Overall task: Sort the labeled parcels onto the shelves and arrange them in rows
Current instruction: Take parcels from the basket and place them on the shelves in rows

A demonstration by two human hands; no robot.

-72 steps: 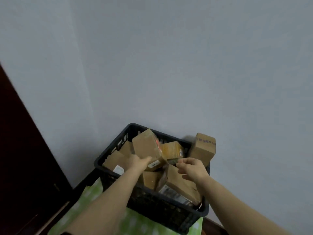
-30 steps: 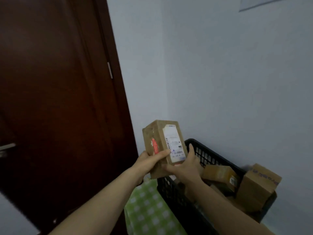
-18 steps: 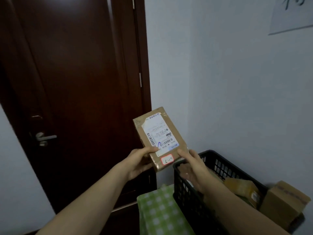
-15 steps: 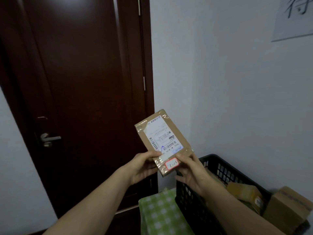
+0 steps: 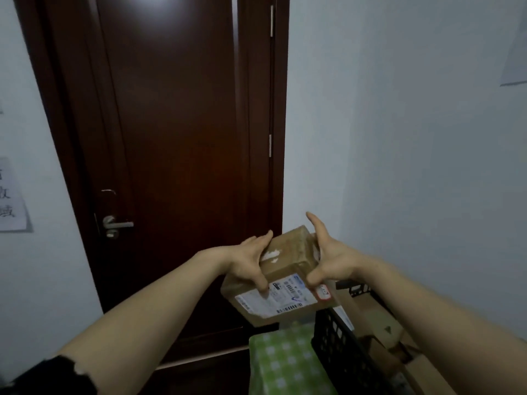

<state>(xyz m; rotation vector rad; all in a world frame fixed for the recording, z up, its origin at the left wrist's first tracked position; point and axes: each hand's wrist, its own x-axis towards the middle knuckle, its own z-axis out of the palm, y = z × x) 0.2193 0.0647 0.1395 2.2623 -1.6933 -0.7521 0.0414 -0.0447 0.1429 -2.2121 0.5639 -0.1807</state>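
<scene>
I hold a brown cardboard parcel (image 5: 288,262) in the air in front of a dark door, above the corner of a black crate. Its near face carries a white shipping label (image 5: 278,299) and a small red-bordered sticker (image 5: 324,293). My left hand (image 5: 249,262) grips the parcel's left end, thumb on the label side. My right hand (image 5: 328,259) grips the right end, thumb near the sticker, one finger raised. No shelves are in view.
A black plastic crate (image 5: 339,352) at the lower right holds several more brown parcels (image 5: 379,329). It stands on a surface with a green checked cloth (image 5: 282,366). The dark wooden door (image 5: 176,138) has a metal handle (image 5: 117,225). Paper notices hang on the white walls.
The parcel came out of the crate and was held upright with its label facing me. Since then it has tipped down flatter, and both hands have shifted to its two ends.
</scene>
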